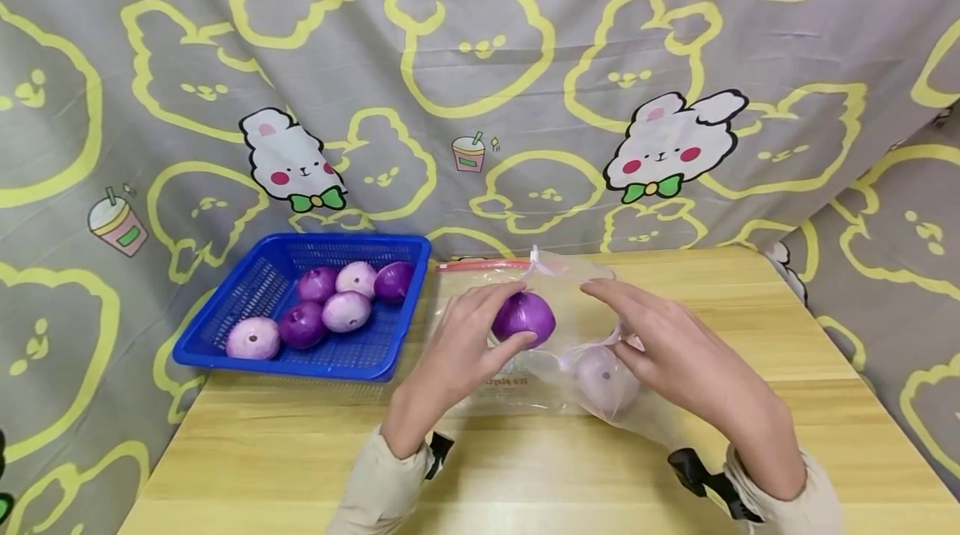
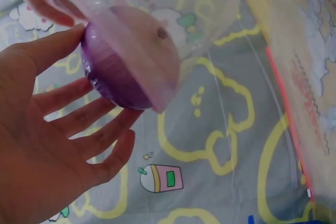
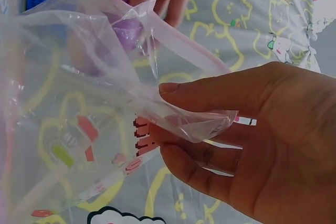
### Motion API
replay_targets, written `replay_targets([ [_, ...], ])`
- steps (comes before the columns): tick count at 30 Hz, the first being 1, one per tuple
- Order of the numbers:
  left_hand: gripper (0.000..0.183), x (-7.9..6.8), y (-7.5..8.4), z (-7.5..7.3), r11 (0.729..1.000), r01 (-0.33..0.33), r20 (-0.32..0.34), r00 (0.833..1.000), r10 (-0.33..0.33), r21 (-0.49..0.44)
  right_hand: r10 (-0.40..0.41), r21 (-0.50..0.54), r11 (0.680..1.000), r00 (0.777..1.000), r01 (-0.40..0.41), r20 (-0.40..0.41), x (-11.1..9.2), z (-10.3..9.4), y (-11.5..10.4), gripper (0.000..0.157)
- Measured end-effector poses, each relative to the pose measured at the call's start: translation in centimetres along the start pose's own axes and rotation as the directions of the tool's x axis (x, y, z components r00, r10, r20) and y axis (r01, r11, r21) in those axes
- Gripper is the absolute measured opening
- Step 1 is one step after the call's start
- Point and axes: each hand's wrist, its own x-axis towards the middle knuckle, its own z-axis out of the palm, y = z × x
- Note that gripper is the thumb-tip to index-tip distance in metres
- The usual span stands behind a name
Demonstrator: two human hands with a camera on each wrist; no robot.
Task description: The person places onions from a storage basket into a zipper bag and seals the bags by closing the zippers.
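Between the thumb and fingers of my left hand (image 1: pixel 461 339) is a glossy purple onion (image 1: pixel 531 317). In the left wrist view, part of this onion (image 2: pixel 100 72) is behind the rim of a clear plastic bag (image 2: pixel 126 61), at its mouth. My right hand (image 1: pixel 678 343) pinches the edge of that bag, thumb on one side and fingers on the other, as the right wrist view shows. A paler onion (image 1: pixel 603 378) lies inside the bag, seen through the cloudy plastic below my right fingers.
Left of my hands, a blue plastic basket (image 1: pixel 408 302) holds several purple and pale onions (image 1: pixel 302 324). A flat printed zip bag (image 1: pixel 468 277) with a red seal lies on the wooden table (image 1: pixel 517 468) beneath my hands. A patterned curtain (image 1: pixel 525 85) hangs behind the table.
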Motion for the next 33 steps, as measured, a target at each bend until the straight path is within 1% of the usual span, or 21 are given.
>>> replay_targets([
  [5,0.054,-0.18,-0.12,0.01,0.999,0.024,0.001,1.000,-0.024,0.045,0.004,0.024,1.000,1.000,-0.005,0.024,-0.04,-0.15,-0.58,0.066],
  [10,0.053,-0.26,-0.18,0.01,0.997,0.046,0.012,0.999,-0.047,0.068,0.002,0.014,1.000,1.000,-0.002,0.023,-0.03,-0.10,-0.69,0.065],
  [15,0.050,-0.28,-0.16,-0.03,0.994,0.056,0.037,0.997,-0.060,0.095,0.010,0.009,1.000,1.000,-0.010,0.029,0.02,0.07,-0.56,0.066],
  [21,0.045,-0.42,-0.17,-0.02,0.992,0.066,0.070,0.995,-0.074,0.105,0.017,-0.009,1.000,0.999,-0.016,0.030,0.08,0.24,-0.29,0.065],
  [27,0.040,-0.62,-0.31,-0.19,0.993,0.048,0.076,0.996,-0.056,0.106,0.020,-0.019,1.000,1.000,-0.019,0.022,0.12,0.23,-0.08,0.066],
  [33,0.035,-0.43,-0.82,-0.62,0.994,0.020,0.077,0.997,-0.028,0.110,0.029,-0.010,1.000,0.999,-0.029,0.027,0.06,-0.01,0.00,0.070],
])
